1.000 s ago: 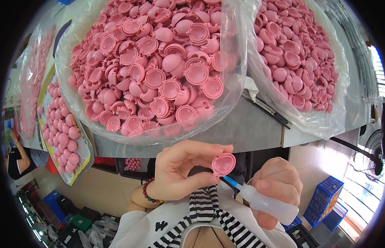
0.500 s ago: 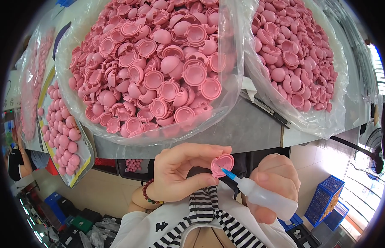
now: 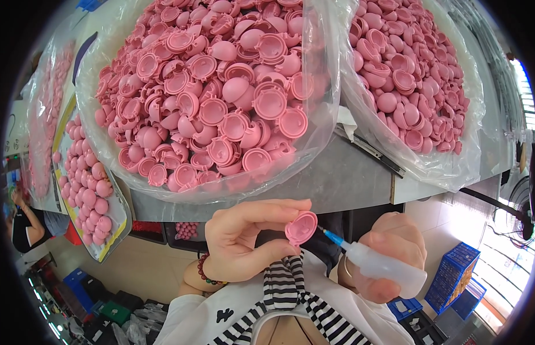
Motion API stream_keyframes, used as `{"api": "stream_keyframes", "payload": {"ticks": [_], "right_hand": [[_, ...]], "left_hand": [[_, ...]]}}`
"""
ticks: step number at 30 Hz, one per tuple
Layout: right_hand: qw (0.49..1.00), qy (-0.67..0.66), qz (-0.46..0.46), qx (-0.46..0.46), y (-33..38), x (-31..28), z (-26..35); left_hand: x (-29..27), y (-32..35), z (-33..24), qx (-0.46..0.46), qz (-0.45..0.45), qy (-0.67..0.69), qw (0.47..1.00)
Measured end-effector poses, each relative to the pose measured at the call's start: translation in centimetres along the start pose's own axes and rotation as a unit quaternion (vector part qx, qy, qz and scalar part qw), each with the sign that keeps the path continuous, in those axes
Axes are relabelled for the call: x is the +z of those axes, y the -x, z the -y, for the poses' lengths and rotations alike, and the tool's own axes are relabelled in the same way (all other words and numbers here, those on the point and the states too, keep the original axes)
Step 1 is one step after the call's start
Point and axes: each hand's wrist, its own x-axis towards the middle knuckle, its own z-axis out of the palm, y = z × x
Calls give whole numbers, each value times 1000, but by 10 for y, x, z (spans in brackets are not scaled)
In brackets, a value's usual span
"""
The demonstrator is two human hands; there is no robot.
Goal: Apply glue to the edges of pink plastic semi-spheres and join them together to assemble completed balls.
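Pinched between the thumb and fingers of my left hand (image 3: 244,238) is a pink plastic half-shell (image 3: 300,228), its hollow side turned up and to the right. My right hand (image 3: 397,253) grips a white squeeze bottle (image 3: 388,265) with a blue needle tip (image 3: 333,237). The needle's end points at the half-shell and stands a little apart from its rim. Both hands are in front of the table's near edge, above my lap. Whether any liquid lies in the shell is too small to tell.
A large clear bag (image 3: 221,195) heaped with pink half-shells (image 3: 238,92) lies on the grey table (image 3: 330,184). Another bag of pink pieces (image 3: 405,80) sits right, a utility knife (image 3: 374,152) between them. Left stands a tray of closed pink balls (image 3: 89,195); blue crates (image 3: 451,276) are low right.
The bottle's needle has come out of the half-shell as my right hand drew back to the right. My left hand shifted slightly left with the shell, which has turned a little.
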Motion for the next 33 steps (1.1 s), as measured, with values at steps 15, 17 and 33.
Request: {"api": "stream_keyframes", "payload": {"ticks": [15,17,33], "right_hand": [[931,218,-276,95,-37,-116,-71],[920,239,-289,116,-46,-178,-98],[858,490,-154,14,-42,-216,-107]], "left_hand": [[4,-7,1,-226,-13,301,926],[5,-6,-1,-242,1,316,917],[12,-7,17,-99,58,258,959]]}}
